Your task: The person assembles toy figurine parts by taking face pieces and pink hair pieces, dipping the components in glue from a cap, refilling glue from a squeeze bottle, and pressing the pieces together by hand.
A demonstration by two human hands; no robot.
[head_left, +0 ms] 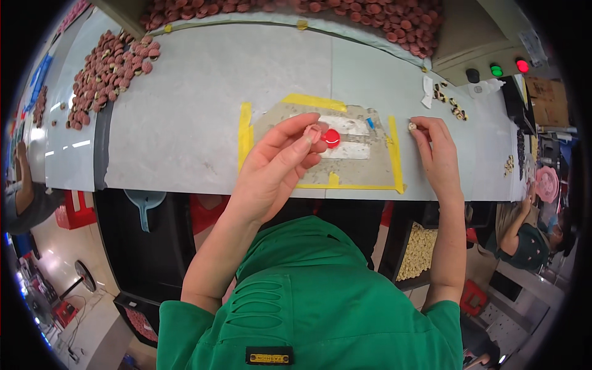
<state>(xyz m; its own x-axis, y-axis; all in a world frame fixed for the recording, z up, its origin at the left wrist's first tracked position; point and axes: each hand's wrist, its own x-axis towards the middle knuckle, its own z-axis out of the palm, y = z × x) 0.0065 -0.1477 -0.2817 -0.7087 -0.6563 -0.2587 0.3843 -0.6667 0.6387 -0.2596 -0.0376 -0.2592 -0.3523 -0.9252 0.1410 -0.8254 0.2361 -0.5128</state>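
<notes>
Above the taped work area, my left hand (pixel 277 163) pinches a small pink cup-shaped piece (pixel 312 133) between thumb and fingertips. Just right of those fingers sits a round red disc (pixel 332 139), partly covered by them, on white strips (pixel 353 151). My right hand (pixel 438 151) is over the table's right part, thumb and forefinger closed on a small cream-coloured piece (pixel 412 126). The two hands are well apart. Yellow tape (pixel 398 154) frames the worn grey patch (pixel 376 172) between them, where a tiny blue piece (pixel 370 123) lies.
Pink cup-shaped pieces (pixel 111 74) are heaped at the far left, more (pixel 401 28) along the back. Dark-and-cream pieces (pixel 457 110) lie right, near a machine with lit buttons (pixel 496 69). Below the edge are a bin of cream pieces (pixel 418 253) and a blue dustpan (pixel 145 203). Co-workers sit both sides.
</notes>
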